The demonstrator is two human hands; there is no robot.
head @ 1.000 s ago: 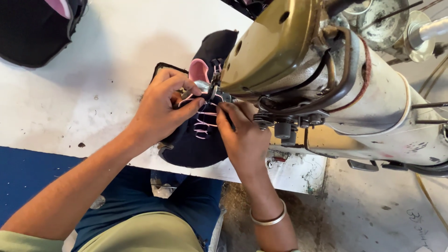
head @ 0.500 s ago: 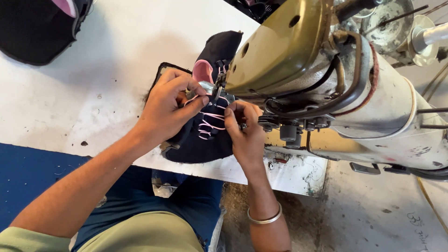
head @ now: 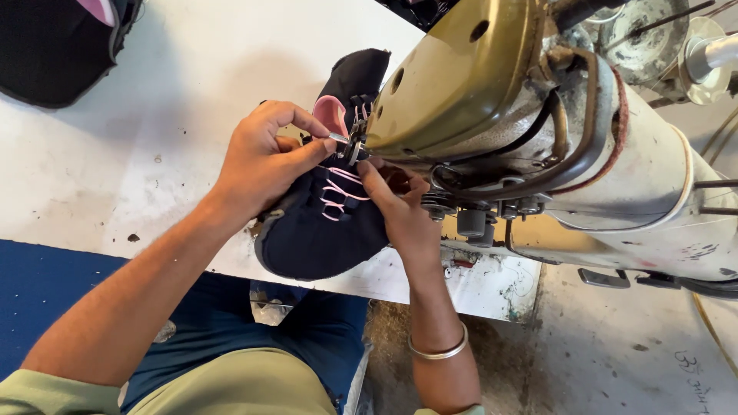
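Seen from the head camera, the left hand (head: 265,165) pinches a small metal piece (head: 339,139) between thumb and forefinger, the other fingers curled. The right hand (head: 400,211) presses closed fingertips on the dark shoe upper (head: 323,238) (pink laces, soft fabric), which lies under the head of the sewing machine (head: 492,84) and overhangs the edge of the white table (head: 154,115). The machine crowds the right side.

The sewing machine (head: 538,131) is covering the needle area and part of the right hand (head: 396,207). The left hand (head: 261,165) is hiding one side of the dark shoe upper (head: 323,238). The frame's top-left corner is cutting off the black piece (head: 54,46).
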